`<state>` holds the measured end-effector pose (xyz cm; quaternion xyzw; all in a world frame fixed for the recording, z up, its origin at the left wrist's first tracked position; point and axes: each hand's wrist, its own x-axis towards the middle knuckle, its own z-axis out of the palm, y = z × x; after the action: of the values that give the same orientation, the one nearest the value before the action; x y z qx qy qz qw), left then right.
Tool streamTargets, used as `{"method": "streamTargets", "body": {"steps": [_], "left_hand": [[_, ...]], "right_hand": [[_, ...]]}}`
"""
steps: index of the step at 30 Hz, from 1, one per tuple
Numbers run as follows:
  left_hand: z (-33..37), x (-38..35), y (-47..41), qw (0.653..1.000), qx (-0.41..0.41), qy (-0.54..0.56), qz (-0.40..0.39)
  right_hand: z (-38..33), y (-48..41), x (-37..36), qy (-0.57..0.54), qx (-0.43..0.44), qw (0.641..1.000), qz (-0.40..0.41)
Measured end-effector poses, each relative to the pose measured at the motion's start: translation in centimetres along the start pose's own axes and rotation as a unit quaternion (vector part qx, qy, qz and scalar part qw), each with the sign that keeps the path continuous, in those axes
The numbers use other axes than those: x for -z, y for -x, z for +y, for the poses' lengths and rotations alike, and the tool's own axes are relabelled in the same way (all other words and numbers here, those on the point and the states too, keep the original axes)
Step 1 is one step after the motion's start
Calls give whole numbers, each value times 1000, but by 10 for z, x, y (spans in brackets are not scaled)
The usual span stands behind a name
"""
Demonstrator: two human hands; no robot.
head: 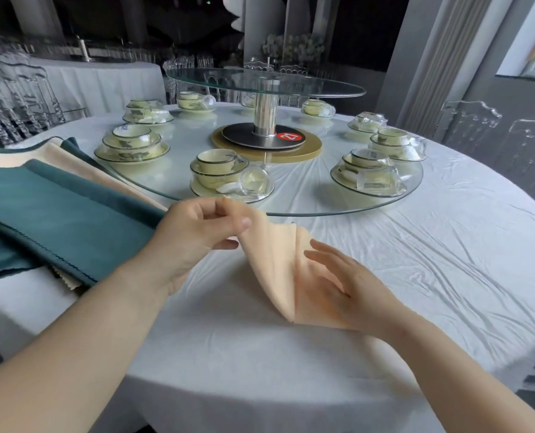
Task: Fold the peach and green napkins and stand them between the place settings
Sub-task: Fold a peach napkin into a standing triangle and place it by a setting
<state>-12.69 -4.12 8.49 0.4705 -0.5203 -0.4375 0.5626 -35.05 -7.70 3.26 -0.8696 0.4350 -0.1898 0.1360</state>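
Note:
A peach napkin point(271, 260) lies partly folded on the white tablecloth in front of me. My left hand point(194, 235) pinches its top corner and lifts it off the table, so the cloth hangs in a ridge. My right hand point(344, 282) lies flat on the napkin's right half with fingers spread, pressing it down. A stack of green napkins point(57, 220) and peach napkins point(72, 160) lies at the left of the table. Place settings of stacked yellow bowls and plates, such as the nearest one point(219, 173), stand on the glass ring.
A glass turntable point(291, 210) rings the table centre, carrying several settings with upturned glasses. A raised glass disc point(266, 82) stands on a metal post above a gold base with a red number tag. Clear chairs point(469, 120) stand at right; another table is behind left.

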Motion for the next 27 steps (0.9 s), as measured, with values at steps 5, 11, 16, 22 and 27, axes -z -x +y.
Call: {"method": "streamTargets", "body": {"steps": [5,11,16,22,27], "left_hand": [[12,-62,-8,997,-59,-45,-26],[-6,-136,2,965,-86,-241,-53],[-34,-169,12,908,-147,-378,-107],[-58,-180,19,857,-212,-448,-141],[-58,-179,18,817,-267,-473,-194]], "right_hand": [[22,31,28,158,-90,979,-87],[35,55,11,120,-169,978,31],[51,75,22,127,-269,942,153],[62,86,23,119,-313,927,168],[65,86,25,46,-305,927,211]]}}
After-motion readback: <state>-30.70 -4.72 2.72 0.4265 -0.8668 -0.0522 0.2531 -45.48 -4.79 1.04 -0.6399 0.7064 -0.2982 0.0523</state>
